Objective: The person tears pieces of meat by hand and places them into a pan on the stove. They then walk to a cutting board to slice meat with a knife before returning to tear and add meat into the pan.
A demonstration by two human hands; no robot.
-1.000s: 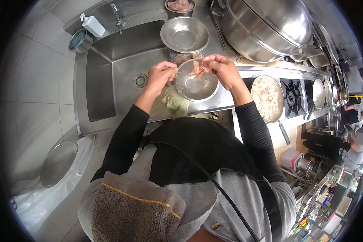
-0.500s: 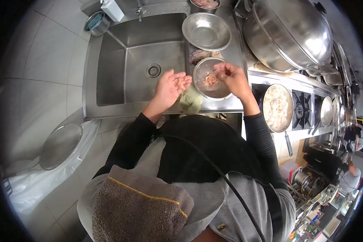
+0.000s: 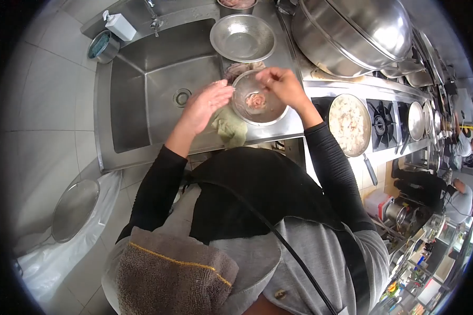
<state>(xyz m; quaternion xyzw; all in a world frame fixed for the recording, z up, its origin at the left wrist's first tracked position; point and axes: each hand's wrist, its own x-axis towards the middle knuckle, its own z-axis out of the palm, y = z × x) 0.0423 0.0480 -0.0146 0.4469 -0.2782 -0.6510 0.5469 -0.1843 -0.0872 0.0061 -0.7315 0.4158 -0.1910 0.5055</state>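
Note:
A steel bowl (image 3: 272, 116) with a small clump of pinkish minced meat (image 3: 256, 101) in its bottom stands on the counter right of the sink. At the bowl's left rim is my left hand (image 3: 204, 105), fingers stretched out and palm turned towards the bowl; most of the palm is hidden. My right hand (image 3: 285, 88) hovers over the bowl's far right side, thumb and fingers bent together. Whatever is between those fingertips is too small to make out. A pale green cloth (image 3: 230, 128) lies beside the bowl, below my left hand.
Behind the bowl are a crumpled cloth (image 3: 242, 69) and a wide steel basin (image 3: 243, 43). The sink (image 3: 165, 86) lies left. To the right, a frying pan (image 3: 349, 125) of pale food sits on the stove, below a large domed steel pot (image 3: 347, 39). Another person (image 3: 459, 199) stands farther off.
My left hand has turned from palm up, with minced meat bits on it, to palm facing the bowl. My right hand stays over the bowl. The whole view has shifted slightly.

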